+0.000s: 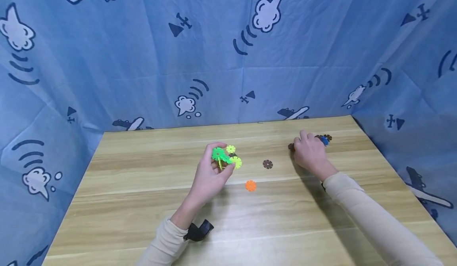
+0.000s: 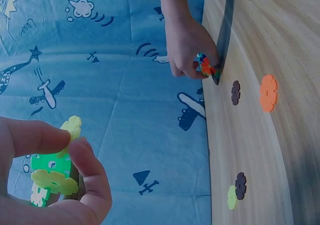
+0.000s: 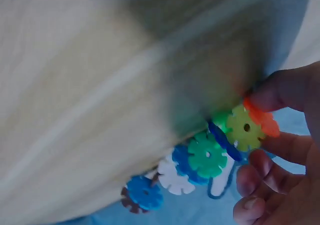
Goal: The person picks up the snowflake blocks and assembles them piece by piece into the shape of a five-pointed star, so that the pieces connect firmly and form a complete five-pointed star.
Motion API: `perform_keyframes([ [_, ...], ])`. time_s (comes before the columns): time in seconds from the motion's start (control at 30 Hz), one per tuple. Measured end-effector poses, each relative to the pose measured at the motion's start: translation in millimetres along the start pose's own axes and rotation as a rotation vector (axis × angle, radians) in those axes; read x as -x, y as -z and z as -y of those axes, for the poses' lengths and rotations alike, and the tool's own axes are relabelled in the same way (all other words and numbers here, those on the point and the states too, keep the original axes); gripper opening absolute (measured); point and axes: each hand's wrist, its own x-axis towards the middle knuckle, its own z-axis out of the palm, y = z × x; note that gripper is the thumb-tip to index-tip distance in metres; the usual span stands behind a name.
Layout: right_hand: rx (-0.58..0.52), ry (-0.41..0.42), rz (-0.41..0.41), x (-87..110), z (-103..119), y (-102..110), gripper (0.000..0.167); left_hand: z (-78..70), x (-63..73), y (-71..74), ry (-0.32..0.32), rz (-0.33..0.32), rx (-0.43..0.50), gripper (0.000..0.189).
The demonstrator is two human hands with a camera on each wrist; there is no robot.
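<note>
My left hand (image 1: 208,175) holds a cluster of joined plastic snowflake discs (image 1: 217,154), green and yellow, raised above the table. In the left wrist view, thumb and index finger pinch a yellow disc (image 2: 73,127) at the top of that cluster. Over at the right, my right hand (image 1: 310,151) reaches down to a pile of loose discs that it largely covers in the head view. The right wrist view has its thumb and index finger pinching an orange disc (image 3: 261,117), which overlaps a yellow-green disc (image 3: 245,128). Next to these are green (image 3: 207,154), blue and white discs.
On the wooden table (image 1: 143,202) lie an orange disc (image 1: 250,185) and a brown disc (image 1: 267,164) between the hands. A yellow disc (image 1: 231,149) and a dark one (image 2: 241,186) lie beyond the left hand. A blue patterned curtain (image 1: 221,52) hangs behind the table.
</note>
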Motion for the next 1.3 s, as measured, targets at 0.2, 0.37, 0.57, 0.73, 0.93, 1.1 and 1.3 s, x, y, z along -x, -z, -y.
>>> perform_keyframes([
  [0.2, -0.2, -0.039, 0.042, 2.9, -1, 2, 0.033, 0.9, -0.6, -1.3, 0.029, 0.0, 0.008, 0.055],
  [0.37, -0.61, -0.098, 0.038, 2.0, 10, 14, 0.039, 0.9, -1.3, -1.0, 0.053, -0.027, 0.001, 0.05],
  [0.57, -0.944, -0.137, 0.05, 4.3, 24, 36, 0.044, -0.5, -2.2, -1.7, 0.063, -0.013, 0.002, 0.046],
  [0.73, -1.283, -0.126, 0.14, 7.9, 37, 67, 0.042, -2.4, -1.9, -3.5, 0.067, 0.0, 0.002, 0.046],
  [0.93, -1.679, -0.016, 0.18, 12.0, 56, 100, 0.031, -7.4, -0.1, -5.3, 0.06, 0.006, -0.002, 0.046],
  [1.1, -1.814, 0.028, 0.183, 17.7, 71, 118, 0.03, -12.6, -0.1, -6.6, 0.057, 0.016, -0.003, 0.047],
  [1.3, -1.771, 0.072, 0.183, 26.1, 85, 131, 0.031, -16.6, 0.2, -6.0, 0.054, 0.035, 0.02, 0.041],
])
